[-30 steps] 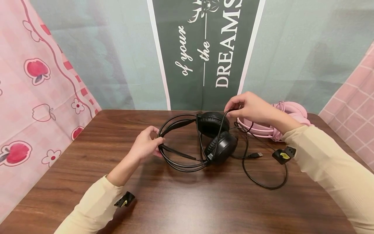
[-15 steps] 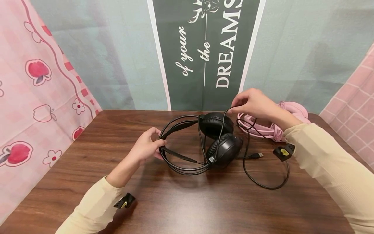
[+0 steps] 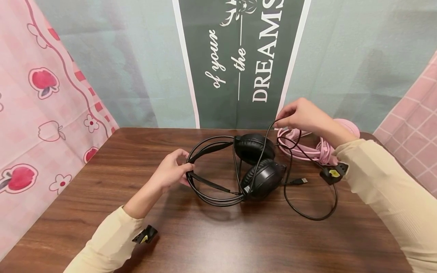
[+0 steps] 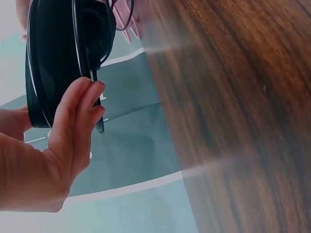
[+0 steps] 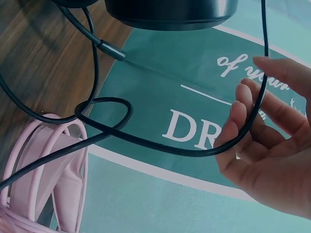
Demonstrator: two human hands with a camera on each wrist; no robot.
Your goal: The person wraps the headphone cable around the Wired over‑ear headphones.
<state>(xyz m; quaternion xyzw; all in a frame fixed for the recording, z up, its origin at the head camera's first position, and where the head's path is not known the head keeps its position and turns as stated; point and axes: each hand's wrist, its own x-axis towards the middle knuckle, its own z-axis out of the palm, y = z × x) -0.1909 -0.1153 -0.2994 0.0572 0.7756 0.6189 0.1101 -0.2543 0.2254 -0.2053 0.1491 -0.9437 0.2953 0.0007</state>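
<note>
A pair of black headphones (image 3: 265,179) is tilted over the table, ear cups to the right and thin double headband to the left. My left hand (image 3: 169,171) grips the headband's top, thumb on the near side; the left wrist view shows the fingers (image 4: 73,114) along the band. My right hand (image 3: 305,116), raised behind the ear cups, holds the black cable (image 5: 170,151) between thumb and fingers. From there the cable drops across the cups, and another stretch loops to the right. Its USB plug (image 3: 300,181) lies on the table.
Pink headphones (image 3: 307,148) with a bundled pink cord lie at the back right, partly hidden by my right forearm. The wooden table (image 3: 218,239) ends at a green backdrop with lettering (image 3: 239,76). Pink cloth (image 3: 44,129) hangs at the left.
My right hand has moved right and slightly up, drawing the cable with it. The black headphones have shifted slightly right and toward me. My left hand keeps its grip almost in place.
</note>
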